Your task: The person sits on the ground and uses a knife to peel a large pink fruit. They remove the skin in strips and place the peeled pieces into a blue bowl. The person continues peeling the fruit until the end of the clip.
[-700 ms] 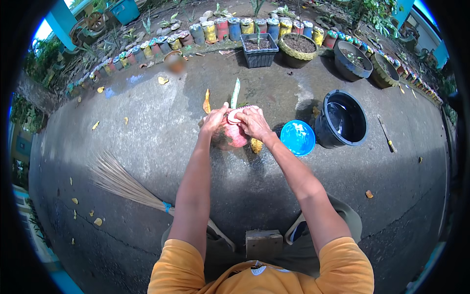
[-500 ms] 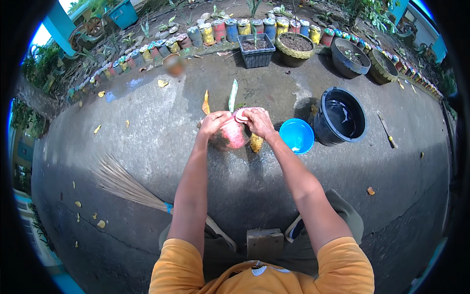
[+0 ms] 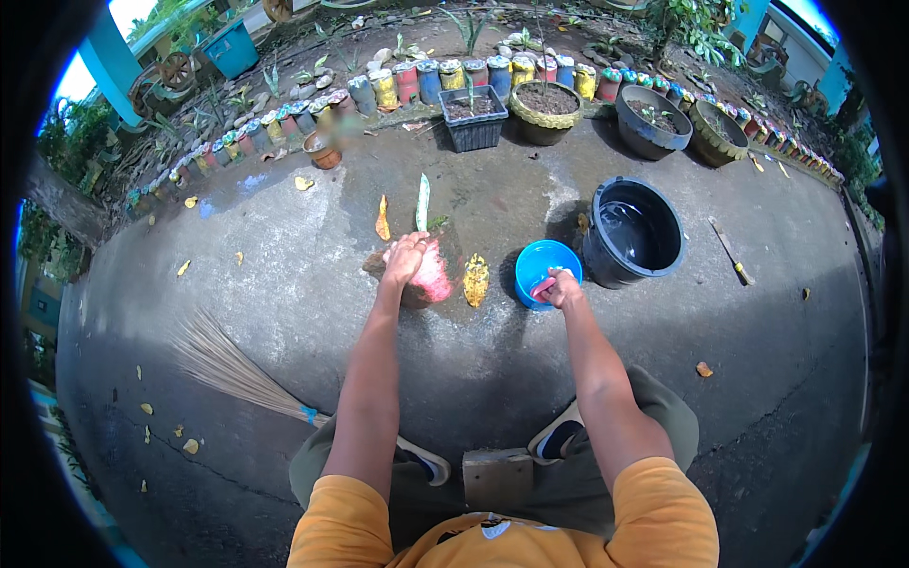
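Right hand (image 3: pixel 564 288), fingers round one pink scrubber (image 3: pixel 542 290), at one blue bowl (image 3: pixel 543 255); left hand (image 3: pixel 407 257) on one reddish pot (image 3: pixel 434 275), grip unclear

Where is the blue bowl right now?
In the head view, the blue bowl is right of centre, immediately left of the black bucket, with the right hand holding a pink thing over its near edge.

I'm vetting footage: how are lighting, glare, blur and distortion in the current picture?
All in the head view: sunlight brightens the middle concrete, shade darkens the lower; reflections show inside the black bucket; a smudge blurs a spot by the terracotta pot; fisheye bends edges.
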A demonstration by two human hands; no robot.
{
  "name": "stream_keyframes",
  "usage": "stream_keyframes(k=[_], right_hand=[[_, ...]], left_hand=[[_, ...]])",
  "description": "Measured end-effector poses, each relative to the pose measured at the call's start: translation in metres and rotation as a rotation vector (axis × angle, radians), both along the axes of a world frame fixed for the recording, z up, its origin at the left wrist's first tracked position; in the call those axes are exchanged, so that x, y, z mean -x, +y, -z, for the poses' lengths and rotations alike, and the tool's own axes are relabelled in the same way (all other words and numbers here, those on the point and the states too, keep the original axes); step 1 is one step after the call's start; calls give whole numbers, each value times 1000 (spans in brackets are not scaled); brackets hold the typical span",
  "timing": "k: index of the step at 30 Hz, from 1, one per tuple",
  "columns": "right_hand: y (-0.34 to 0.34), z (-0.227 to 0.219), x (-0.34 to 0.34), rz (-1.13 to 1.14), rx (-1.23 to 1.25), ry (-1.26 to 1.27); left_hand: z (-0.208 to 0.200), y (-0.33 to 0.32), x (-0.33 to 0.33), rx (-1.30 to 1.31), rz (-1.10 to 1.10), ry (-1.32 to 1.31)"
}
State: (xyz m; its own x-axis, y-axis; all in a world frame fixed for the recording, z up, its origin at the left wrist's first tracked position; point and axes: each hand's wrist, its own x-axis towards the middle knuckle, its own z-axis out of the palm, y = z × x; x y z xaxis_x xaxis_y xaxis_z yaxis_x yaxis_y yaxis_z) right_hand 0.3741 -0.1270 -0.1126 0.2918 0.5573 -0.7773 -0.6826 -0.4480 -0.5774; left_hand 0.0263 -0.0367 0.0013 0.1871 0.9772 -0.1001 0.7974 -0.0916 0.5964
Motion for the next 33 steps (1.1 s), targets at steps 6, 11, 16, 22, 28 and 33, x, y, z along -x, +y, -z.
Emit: stream_keyframes(k=[6, 11, 16, 22, 28, 33], right_hand=[[0, -7, 2, 124, -64, 10], [13, -60, 78, -267, -124, -1161], [21, -115, 187, -1047, -903, -1675], [43, -119, 160, -1001, -607, -1572], [41, -106, 178, -1032, -693, -1514], [38, -111, 167, -1037, -668, -1618]], left_hand=[[5, 8, -1, -36, 14, -78], [13, 15, 5, 138, -37, -263], [17, 29, 6, 135, 39, -426], [1, 19, 10, 97, 28, -293], [-7, 17, 11, 96, -10, -275], [6, 22, 14, 117, -27, -367]])
